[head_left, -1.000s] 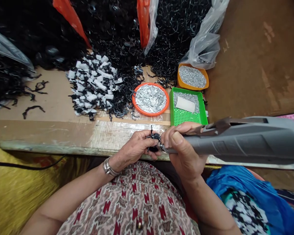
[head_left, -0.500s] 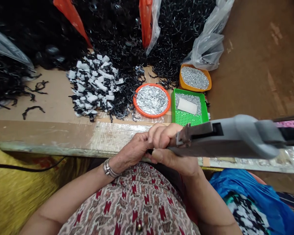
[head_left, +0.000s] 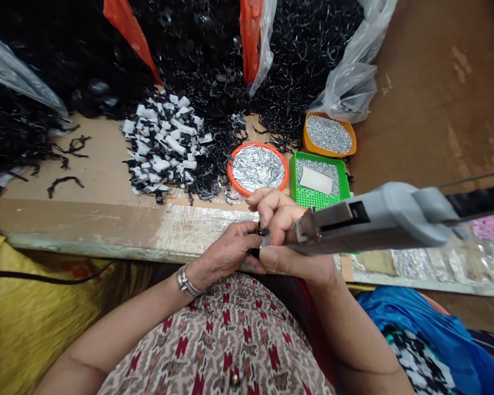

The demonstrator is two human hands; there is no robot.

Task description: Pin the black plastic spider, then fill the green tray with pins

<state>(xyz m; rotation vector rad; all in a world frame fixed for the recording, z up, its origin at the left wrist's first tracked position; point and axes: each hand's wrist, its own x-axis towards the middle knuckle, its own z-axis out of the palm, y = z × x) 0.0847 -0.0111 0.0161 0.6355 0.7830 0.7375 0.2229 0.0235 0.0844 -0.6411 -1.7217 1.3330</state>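
Note:
My left hand (head_left: 234,249) is closed on a small black plastic part (head_left: 262,232), most of it hidden by the fingers. Wrapped round the front end of a grey electric screwdriver (head_left: 354,219) is my right hand (head_left: 290,236), its fingertips close to the black part and the index finger lifted. The tool's body extends right towards the camera, with a dark cord at its rear; its tip is hidden. Just beyond the hands lie an orange-red plate (head_left: 287,174) of thin silver pins and a green basket (head_left: 313,201) holding small silver metal pieces and a pale card.
An orange bowl (head_left: 310,147) of silver bits stands behind the basket. To the left rises a pile of black-and-white parts (head_left: 164,142). Heaps of black parts (head_left: 313,55) fill the back between plastic sheets. A blue bag (head_left: 432,323) sits low at the right.
My right hand's index finger has lifted and its fingers have loosened, showing more of the black part. The screwdriver's rear has swung slightly left and up. The view has shifted a little.

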